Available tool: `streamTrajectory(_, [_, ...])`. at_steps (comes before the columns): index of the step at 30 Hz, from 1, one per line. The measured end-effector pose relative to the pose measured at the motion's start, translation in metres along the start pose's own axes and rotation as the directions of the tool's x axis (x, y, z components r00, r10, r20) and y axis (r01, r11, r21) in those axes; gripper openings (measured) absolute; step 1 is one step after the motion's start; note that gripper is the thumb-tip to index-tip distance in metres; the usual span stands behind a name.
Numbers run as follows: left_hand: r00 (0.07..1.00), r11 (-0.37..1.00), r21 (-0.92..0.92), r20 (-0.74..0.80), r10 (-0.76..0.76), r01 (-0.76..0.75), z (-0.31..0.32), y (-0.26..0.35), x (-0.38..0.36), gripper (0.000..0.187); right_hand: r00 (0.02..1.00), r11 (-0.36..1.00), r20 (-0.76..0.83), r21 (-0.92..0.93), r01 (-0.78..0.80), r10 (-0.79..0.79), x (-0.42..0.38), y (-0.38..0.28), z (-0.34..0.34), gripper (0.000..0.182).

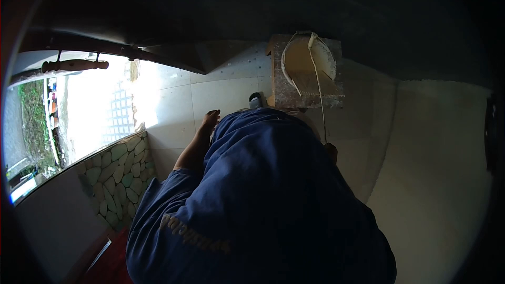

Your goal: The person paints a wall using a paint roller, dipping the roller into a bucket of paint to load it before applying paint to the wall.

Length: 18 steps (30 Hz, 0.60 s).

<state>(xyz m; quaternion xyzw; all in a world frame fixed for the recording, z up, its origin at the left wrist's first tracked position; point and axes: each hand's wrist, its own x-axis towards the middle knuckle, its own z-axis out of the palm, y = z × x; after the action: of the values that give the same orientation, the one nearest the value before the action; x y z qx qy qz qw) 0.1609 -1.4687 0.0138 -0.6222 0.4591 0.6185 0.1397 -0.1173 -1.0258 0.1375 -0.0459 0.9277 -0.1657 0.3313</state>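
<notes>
My left hand (212,119) hangs at my left side, away from any object, its fingers loosely bent and slightly apart. On the other side, my right hand (330,151) shows only in part past my blue shirt, dark and closed at the lower end of a thin rod (319,81). The rod runs up to a pale, thicker tip at the far rim of a cut-open, whitish-stained container (304,66). Tan material lines the container's inside. It rests on a paint-spotted wooden stool (332,101) in front of me.
A foot in a dark sandal (255,100) stands beside the stool on the pale tiled floor (215,96). At the left are an open door with a wooden handle (75,66), a bright outdoor area and a stone-patterned wall (123,171). A pale wall (431,179) stands at the right.
</notes>
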Motion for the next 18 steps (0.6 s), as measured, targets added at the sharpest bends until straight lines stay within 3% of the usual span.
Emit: streamTrajectory(18, [1.000,1.000,-0.001,0.004,-0.008,0.008,-0.006,-0.012,0.006,0.053,0.999,0.999,0.019,0.020,-0.051,0.050,-0.010,0.008,0.007,0.029])
